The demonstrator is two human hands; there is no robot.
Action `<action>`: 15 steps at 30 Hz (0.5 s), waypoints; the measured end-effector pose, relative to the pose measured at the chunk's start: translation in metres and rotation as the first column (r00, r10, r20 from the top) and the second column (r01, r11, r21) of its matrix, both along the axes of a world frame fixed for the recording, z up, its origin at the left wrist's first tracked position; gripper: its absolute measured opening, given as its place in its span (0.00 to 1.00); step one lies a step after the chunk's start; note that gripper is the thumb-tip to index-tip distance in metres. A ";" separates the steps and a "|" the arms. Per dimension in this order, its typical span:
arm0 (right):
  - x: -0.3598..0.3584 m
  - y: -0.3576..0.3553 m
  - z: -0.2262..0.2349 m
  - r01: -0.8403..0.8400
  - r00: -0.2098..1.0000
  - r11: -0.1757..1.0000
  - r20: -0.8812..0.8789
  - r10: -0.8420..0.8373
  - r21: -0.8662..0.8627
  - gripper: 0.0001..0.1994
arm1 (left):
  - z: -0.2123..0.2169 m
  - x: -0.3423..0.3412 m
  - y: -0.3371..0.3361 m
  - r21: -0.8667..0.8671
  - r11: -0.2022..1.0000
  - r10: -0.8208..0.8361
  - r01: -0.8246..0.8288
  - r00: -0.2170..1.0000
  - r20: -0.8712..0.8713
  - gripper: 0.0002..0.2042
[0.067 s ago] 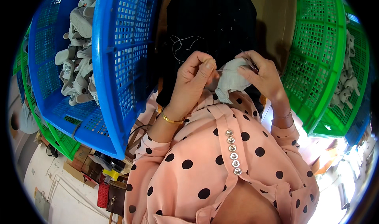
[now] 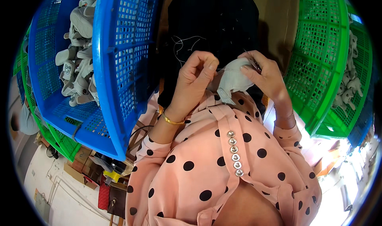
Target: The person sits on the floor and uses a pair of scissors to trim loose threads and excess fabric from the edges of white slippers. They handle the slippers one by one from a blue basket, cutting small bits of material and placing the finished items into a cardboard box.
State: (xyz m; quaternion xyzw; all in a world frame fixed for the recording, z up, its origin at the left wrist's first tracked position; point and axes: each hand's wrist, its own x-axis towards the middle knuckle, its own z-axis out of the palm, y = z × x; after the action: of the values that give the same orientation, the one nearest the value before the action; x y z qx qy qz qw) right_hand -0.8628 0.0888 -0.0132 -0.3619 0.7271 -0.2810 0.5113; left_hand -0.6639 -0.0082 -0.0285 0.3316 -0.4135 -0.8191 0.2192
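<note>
Head view, obs. 1 —
A: Where is your grey fabric piece [image 2: 232,79]?
B: Above your lap, clasped in your right hand [image 2: 266,73].
A: Left hand [image 2: 197,73]?
B: Pinched closed on a thin thread [image 2: 227,68], touching the piece.

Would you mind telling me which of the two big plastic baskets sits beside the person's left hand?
The blue basket, heaped with grey soft pieces, sits beside the left hand. The green basket stands on the opposite side, by the right hand.

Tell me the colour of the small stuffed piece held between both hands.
Light grey; the stuffed piece shows best in the head view.
</note>
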 end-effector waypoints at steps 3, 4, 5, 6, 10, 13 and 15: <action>-0.003 0.005 -0.016 0.040 0.999 0.984 0.028 -0.036 -0.174 0.22 | -0.002 0.003 0.000 -0.191 0.978 -0.050 0.082 0.985 0.165 0.11; -0.004 0.006 -0.017 0.037 0.999 0.986 0.028 -0.032 -0.165 0.22 | -0.003 0.004 -0.001 -0.241 0.960 -0.093 0.142 0.974 0.207 0.13; -0.004 0.004 -0.016 0.033 0.999 0.987 0.029 -0.029 -0.158 0.22 | -0.004 0.005 -0.002 -0.288 0.936 -0.131 0.204 0.959 0.252 0.15; -0.004 0.004 -0.016 0.029 0.999 0.988 0.030 -0.025 -0.151 0.22 | -0.005 0.003 -0.002 -0.326 0.923 -0.123 0.206 0.959 0.257 0.14; -0.004 0.003 -0.016 0.001 1.000 0.986 -0.010 -0.003 -0.166 0.22 | -0.013 -0.005 0.000 -0.418 0.890 -0.079 0.182 0.965 0.250 0.11; -0.005 0.002 -0.016 0.002 1.000 0.985 -0.007 -0.003 -0.173 0.22 | -0.023 -0.006 -0.003 -0.463 0.863 -0.100 0.203 0.966 0.237 0.09; -0.006 0.002 -0.016 -0.008 1.000 0.985 -0.013 0.006 -0.172 0.22 | -0.026 -0.006 -0.009 -0.527 0.808 -0.148 0.262 0.957 0.248 0.07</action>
State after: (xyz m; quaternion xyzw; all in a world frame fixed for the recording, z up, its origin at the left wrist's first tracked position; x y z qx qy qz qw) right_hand -0.8692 0.0903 -0.0297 -0.4091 0.7019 -0.3387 0.4746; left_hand -0.6695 -0.0170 -0.0548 0.2858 -0.6861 -0.6460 0.1742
